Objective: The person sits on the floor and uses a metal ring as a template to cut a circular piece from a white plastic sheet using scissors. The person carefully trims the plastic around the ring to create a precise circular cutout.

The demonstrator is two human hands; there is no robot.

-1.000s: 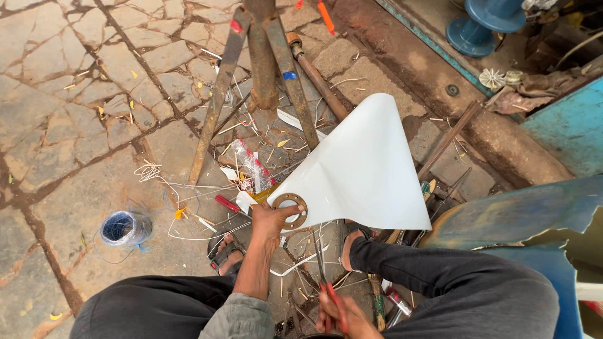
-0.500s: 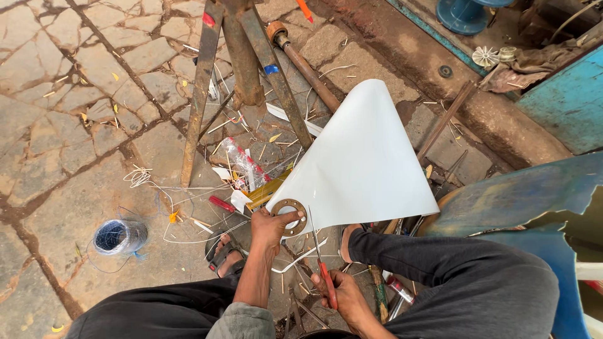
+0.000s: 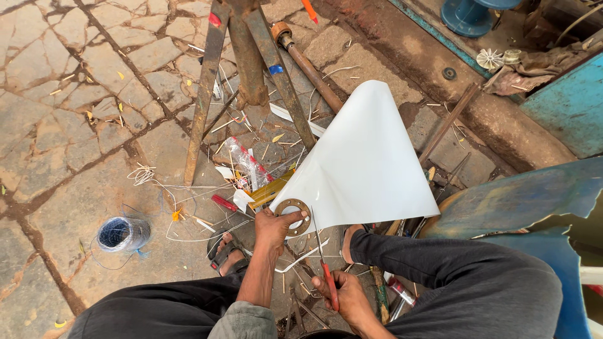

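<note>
Rising now, right hand [image 3: 342,295] is gripping what look like red-handled scissors [image 3: 325,267]; left hand [image 3: 275,225] is pinning ring [image 3: 292,216] onto white sheet [image 3: 361,163].

Rusty metal stand [image 3: 251,75] and scraps ahead.

Grey rolled sleeve [image 3: 242,317], dark trousers [image 3: 465,282], black sandals [image 3: 227,254]

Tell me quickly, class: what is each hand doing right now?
Left hand: closed on the metal ring, against the white sheet.
Right hand: closed around red-handled scissors.
</note>
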